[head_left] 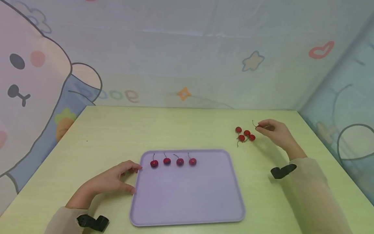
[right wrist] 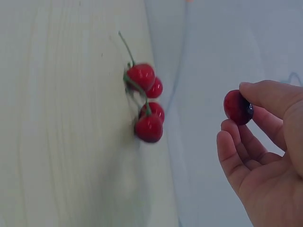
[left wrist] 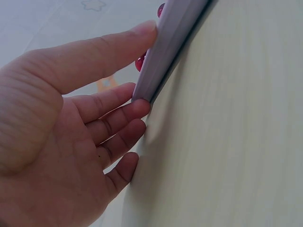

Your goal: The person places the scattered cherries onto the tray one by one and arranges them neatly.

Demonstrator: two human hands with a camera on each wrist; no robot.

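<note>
pale green table, lilac tray; four loose cherries beside it

The desk is pale yellow-green with a faint wood grain. On it sits a plain lilac tray, carrying a row of four deep red cherries with thin dark stems. The loose cherries to the right are brighter red, with greenish-brown stems. The single cherry at the right hand is red, with a dark spot at one end. Both sleeves are beige, with black wrist straps. The backdrop is pastel blue-grey, printed with a white bunny, an orange carrot, a yellow star and a red heart outline.
</note>
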